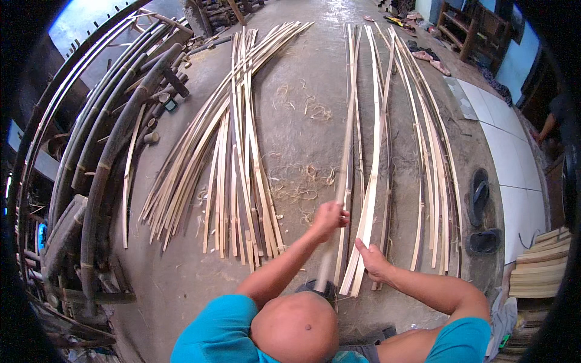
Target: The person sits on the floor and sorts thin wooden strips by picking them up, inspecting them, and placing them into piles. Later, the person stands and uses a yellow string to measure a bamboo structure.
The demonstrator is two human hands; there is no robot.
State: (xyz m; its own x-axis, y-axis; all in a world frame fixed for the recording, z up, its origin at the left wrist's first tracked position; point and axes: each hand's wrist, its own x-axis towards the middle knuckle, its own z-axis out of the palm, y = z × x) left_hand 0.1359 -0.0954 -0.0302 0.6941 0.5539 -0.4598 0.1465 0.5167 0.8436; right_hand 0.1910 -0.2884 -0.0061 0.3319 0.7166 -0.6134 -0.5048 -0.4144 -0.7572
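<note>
My left hand (330, 220) is closed around a long, thin bamboo strip (345, 166), which is blurred by motion and slants up from near my body. To its right, my right hand (376, 264) has its thumb and fingers closed on pale bamboo strips (367, 227) fanned at their near ends. How many it grips is hidden. A darker-edged strip (385, 199) lies just beyond the right hand. Further right, several loose strips (434, 181) stretch away along the floor. Left of my hands, a large heap of split strips (200, 151) crosses over itself near its far end.
Thick bamboo poles (109, 163) are stacked along the left. Thin shavings (308, 175) litter the concrete floor (302, 72). Dark sandals (479, 196) sit beside white tiles (514, 163) at right. Bundled flat slats (540, 266) lie at the right edge, with another person's arm (546, 128) beyond.
</note>
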